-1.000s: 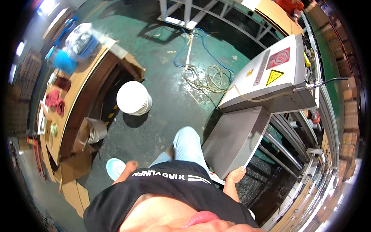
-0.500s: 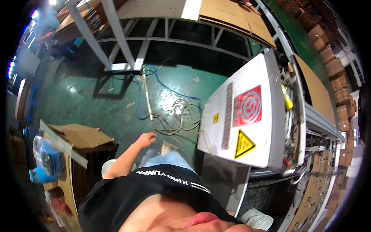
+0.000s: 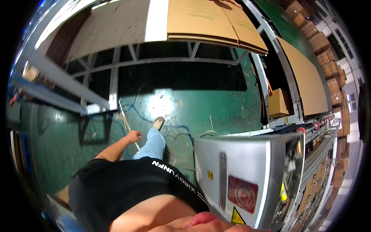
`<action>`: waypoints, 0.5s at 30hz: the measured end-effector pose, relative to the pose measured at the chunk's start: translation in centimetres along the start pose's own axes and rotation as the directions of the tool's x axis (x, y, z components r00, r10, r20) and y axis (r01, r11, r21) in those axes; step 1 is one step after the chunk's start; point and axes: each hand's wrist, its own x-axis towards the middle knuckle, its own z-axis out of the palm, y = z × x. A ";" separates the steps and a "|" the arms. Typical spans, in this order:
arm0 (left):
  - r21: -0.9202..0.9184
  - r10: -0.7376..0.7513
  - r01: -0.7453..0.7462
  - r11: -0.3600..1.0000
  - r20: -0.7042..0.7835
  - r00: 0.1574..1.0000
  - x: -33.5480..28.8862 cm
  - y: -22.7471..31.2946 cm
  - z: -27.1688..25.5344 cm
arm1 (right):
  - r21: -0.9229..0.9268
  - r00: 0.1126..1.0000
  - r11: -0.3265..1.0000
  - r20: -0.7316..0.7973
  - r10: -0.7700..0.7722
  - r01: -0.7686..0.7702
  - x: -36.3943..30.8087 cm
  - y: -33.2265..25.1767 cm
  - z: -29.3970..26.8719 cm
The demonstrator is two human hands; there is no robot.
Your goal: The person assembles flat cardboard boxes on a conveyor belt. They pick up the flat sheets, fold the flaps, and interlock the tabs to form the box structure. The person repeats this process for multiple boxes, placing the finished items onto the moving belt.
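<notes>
Left hand (image 3: 134,136) empty (loosely curled); cardboard box (image 3: 279,103) closed.

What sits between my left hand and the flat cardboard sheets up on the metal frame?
The left hand hangs empty over the green floor. Loose cables and the grey metal frame lie between it and the flat cardboard sheets.

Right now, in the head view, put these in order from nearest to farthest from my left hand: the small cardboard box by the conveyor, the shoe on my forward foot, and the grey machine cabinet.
From the left hand:
1. Shoe, just up and right of the hand, on the green floor.
2. Grey machine cabinet, to the right, lower in the picture.
3. Small cardboard box, far right, beside the conveyor frame.
</notes>
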 end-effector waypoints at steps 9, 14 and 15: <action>-0.337 0.048 -0.086 0.938 -0.119 0.992 20.6 10.6 -21.4 | -0.168 0.899 0.984 0.420 0.121 -0.054 0.0 -26.0 10.5; -0.135 0.268 -0.309 0.941 -0.259 0.928 28.6 15.7 -29.1 | 0.048 0.837 0.889 0.316 -0.446 0.455 8.2 -33.2 15.7; -0.191 0.293 -0.374 0.908 -0.351 0.890 30.6 17.2 -30.9 | 0.228 0.849 0.925 0.375 -0.372 0.304 10.5 -35.9 15.2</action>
